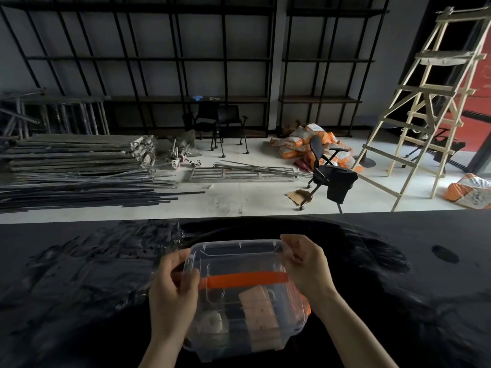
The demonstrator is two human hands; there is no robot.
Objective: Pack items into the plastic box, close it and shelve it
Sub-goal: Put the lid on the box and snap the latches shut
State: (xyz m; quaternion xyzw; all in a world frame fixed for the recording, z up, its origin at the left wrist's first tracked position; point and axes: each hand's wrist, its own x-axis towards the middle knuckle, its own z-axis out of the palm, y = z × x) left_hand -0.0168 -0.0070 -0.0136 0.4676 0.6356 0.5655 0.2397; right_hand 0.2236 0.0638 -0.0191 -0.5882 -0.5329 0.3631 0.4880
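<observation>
A clear plastic box (pixel 239 338) with an orange handle (pixel 247 278) sits on the black table in front of me. Its transparent lid (pixel 236 254) is held over the box, tilted with the far edge raised. My left hand (pixel 172 288) grips the lid's left edge and my right hand (pixel 305 266) grips its right edge. Through the plastic I see a tan block (pixel 261 312) on the right side and a white round item (pixel 212 321) on the left, plus dark things I cannot make out.
The black table (pixel 79 288) is covered with wrinkled plastic film. Beyond it lie stacked metal bars (pixel 79 160), two black chairs (pixel 329 176), orange sacks (pixel 305 144) and a wooden ladder (pixel 425 107). Black shelving (pixel 186 99) lines the back wall.
</observation>
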